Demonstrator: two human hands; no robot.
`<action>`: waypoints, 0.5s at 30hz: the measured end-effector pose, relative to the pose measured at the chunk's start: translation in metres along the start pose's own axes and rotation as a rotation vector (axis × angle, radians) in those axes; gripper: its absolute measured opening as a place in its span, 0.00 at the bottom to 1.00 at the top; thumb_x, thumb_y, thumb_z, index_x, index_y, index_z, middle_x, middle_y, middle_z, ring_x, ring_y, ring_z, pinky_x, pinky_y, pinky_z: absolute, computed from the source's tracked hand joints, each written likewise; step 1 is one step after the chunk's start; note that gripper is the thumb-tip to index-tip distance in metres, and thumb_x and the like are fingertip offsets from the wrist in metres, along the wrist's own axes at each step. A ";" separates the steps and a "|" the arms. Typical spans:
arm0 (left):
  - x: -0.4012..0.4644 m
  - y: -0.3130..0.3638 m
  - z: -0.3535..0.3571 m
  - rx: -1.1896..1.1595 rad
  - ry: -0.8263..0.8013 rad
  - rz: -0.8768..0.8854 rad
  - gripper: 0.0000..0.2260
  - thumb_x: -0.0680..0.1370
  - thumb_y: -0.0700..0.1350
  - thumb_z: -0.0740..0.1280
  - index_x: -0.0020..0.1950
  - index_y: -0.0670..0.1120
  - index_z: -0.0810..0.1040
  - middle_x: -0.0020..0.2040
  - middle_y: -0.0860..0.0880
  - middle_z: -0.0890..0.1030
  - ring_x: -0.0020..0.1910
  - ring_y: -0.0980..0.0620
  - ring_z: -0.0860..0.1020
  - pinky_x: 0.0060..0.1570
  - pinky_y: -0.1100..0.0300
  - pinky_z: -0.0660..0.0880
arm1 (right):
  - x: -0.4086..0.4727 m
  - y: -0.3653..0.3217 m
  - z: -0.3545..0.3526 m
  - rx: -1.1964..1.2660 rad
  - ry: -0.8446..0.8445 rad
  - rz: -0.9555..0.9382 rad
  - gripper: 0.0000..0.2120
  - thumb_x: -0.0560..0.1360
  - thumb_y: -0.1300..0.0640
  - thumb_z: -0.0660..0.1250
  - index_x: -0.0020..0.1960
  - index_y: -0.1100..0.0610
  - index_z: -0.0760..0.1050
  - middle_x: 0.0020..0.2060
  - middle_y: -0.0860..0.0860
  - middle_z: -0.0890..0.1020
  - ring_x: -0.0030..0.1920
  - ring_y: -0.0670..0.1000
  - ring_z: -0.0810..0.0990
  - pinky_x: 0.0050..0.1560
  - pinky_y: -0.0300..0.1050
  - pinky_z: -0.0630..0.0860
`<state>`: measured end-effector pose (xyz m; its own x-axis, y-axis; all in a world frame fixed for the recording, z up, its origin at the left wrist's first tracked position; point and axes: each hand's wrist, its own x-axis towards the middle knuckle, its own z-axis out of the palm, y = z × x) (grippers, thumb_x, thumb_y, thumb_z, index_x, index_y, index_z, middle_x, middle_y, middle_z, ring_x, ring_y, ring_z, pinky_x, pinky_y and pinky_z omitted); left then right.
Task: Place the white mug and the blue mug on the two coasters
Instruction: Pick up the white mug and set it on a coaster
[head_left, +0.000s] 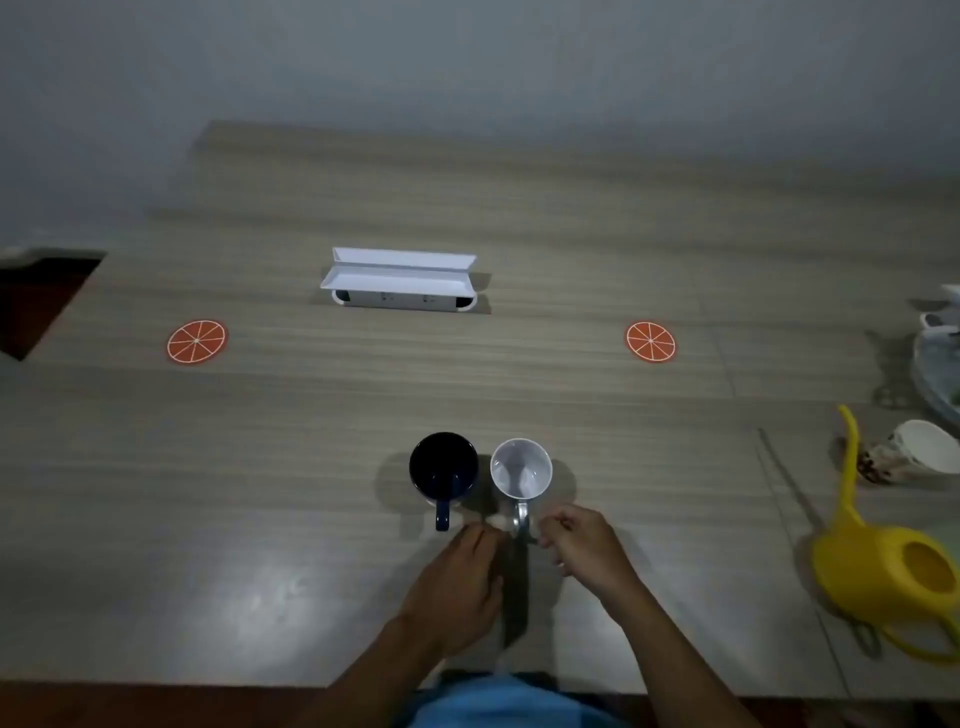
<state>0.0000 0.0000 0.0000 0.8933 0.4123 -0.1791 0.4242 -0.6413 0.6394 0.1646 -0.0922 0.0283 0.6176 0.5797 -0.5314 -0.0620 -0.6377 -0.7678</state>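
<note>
A dark blue mug (443, 469) and a white mug (521, 469) stand upright side by side near the table's front middle, handles pointing toward me. My left hand (457, 582) is just behind the blue mug's handle, fingers curled, not touching it. My right hand (584, 545) sits beside the white mug's handle, fingertips at the handle; a firm grip does not show. Two orange-slice coasters lie flat and bare, one coaster (197, 341) at the far left, the other coaster (650, 341) at the far right.
A white socket box with raised lid (399, 278) stands at the table's middle back. A yellow watering can (893, 561) lies at the right front. A patterned cup (909, 457) and other dishes (940, 358) crowd the right edge. A cutout (36, 301) opens at the left.
</note>
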 end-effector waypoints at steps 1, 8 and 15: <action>0.001 -0.003 0.007 0.059 -0.044 -0.007 0.20 0.75 0.45 0.62 0.67 0.46 0.68 0.65 0.45 0.72 0.63 0.45 0.71 0.63 0.52 0.71 | 0.000 0.000 0.001 -0.010 -0.026 0.000 0.09 0.77 0.57 0.68 0.41 0.57 0.83 0.30 0.49 0.83 0.27 0.44 0.75 0.36 0.44 0.72; 0.002 -0.012 0.035 0.350 -0.066 -0.065 0.32 0.69 0.51 0.61 0.72 0.41 0.66 0.73 0.38 0.69 0.73 0.37 0.65 0.70 0.43 0.65 | 0.002 -0.001 0.016 0.166 -0.179 0.113 0.11 0.80 0.54 0.65 0.48 0.60 0.83 0.33 0.51 0.85 0.30 0.48 0.73 0.29 0.39 0.70; 0.016 0.003 0.032 0.298 -0.052 -0.064 0.31 0.70 0.52 0.60 0.73 0.44 0.63 0.73 0.42 0.65 0.74 0.40 0.61 0.74 0.43 0.59 | 0.002 0.009 -0.003 0.309 -0.045 0.052 0.12 0.82 0.58 0.63 0.46 0.64 0.80 0.31 0.54 0.84 0.32 0.48 0.79 0.31 0.40 0.73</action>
<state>0.0205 -0.0162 -0.0252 0.8666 0.4292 -0.2545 0.4977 -0.7801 0.3791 0.1681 -0.0980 0.0213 0.5727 0.5764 -0.5829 -0.3320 -0.4870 -0.8078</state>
